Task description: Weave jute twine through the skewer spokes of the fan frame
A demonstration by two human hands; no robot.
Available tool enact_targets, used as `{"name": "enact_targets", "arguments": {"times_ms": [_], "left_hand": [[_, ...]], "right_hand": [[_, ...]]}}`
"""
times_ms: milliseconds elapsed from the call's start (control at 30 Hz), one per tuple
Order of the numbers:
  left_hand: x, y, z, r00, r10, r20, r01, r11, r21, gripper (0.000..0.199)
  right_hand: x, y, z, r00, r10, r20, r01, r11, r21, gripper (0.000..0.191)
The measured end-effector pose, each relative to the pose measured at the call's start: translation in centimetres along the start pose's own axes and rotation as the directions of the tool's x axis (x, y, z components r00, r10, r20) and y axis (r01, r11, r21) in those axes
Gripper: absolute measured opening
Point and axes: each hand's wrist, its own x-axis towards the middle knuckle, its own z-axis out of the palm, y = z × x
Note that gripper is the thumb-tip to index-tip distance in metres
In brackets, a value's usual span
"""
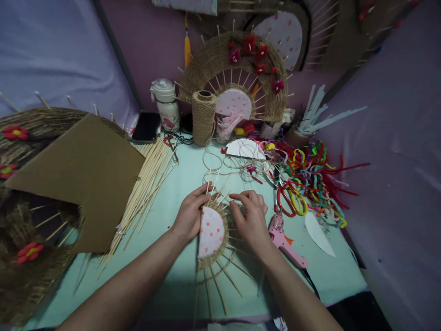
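Half-round panel [212, 230] sat centre frame, over the desk [168, 197]; I judged the step to be weaving twine [223, 196] through its radiating sticks [218, 289]. Left hand [189, 211]: grip closed on the panel's upper-left edge. Right hand [253, 214]: thumb and forefinger pinched the twine just beside the upper sticks. From my remote seat, the next move seemed to call for rounding the neighbouring stick, then snugging the strand against the woven rim [225, 235].

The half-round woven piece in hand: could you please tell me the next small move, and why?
Perhaps the right hand should weave twine between the sticks: it seems to pinch the strand, the left hand holds the piece, and the sticks reach beyond the woven band.
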Motion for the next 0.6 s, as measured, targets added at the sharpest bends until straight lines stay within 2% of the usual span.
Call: {"name": "enact_targets", "arguments": {"times_ms": [167, 367, 500, 600], "left_hand": [[0.0, 0.0, 0.1, 1.000, 0.006, -0.006, -0.006, 1.000, 0.007, 0.036], [-0.2, 0.0, 0.1, 1.000, 0.018, 0.015, -0.017, 1.000, -0.020, 0.034], [-0.1, 0.0, 0.2, 0.999, 0.014, -0.032, -0.015, 1.000, -0.013, 0.033], [0.1, -0.2, 0.0, 0.996, 0.038, -0.077, -0.032, 0.996, 0.080, 0.037]], "right_hand": [[1.4, 0.1, -1.2, 0.998, -0.043, -0.042, 0.044, 0.999, 0.013, 0.021], [3.4, -0.5, -1.9, 0.986, -0.168, 0.016, 0.167, 0.985, 0.050, 0.019], [3.5, -0.3, -1.9, 0.984, -0.175, 0.033, 0.172, 0.983, 0.067, 0.018], [2.8, 0.8, -2.5, 0.987, -0.157, 0.036, 0.154, 0.985, 0.076, 0.018]]}}
